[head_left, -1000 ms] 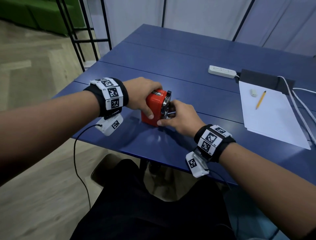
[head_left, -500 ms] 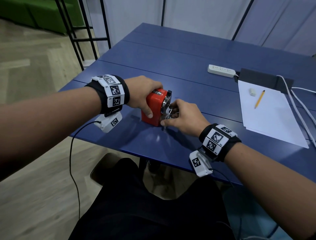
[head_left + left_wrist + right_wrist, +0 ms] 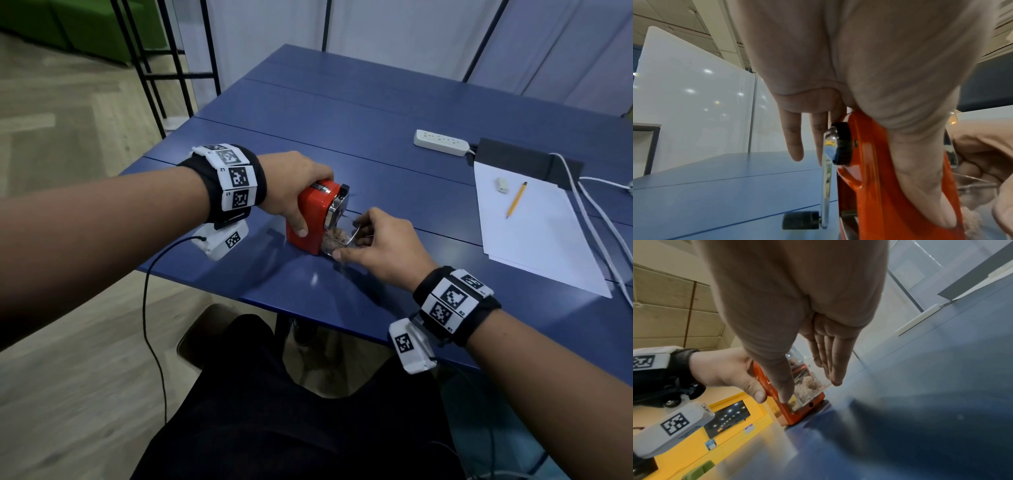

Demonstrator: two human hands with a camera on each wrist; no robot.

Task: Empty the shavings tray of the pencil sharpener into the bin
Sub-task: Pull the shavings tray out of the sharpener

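Head view shows the left hand [image 3: 291,192] clamped round the red sharpener [image 3: 310,219] on the table [image 3: 394,113] while the right hand [image 3: 383,246] pinches the clear tray [image 3: 337,241], half drawn out; a tilt or jerk could spill shavings [image 3: 807,386].

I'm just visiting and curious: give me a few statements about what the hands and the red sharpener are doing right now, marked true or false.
1. The left hand grips the red sharpener from above. True.
2. The clear shavings tray is partly pulled out, pinched by the right hand. True.
3. The tray is empty. False: it holds shavings.
4. The yellow pencil sits in the sharpener. False: it lies on the white paper.
5. The sharpener is lifted off the table. False: it stands on it.
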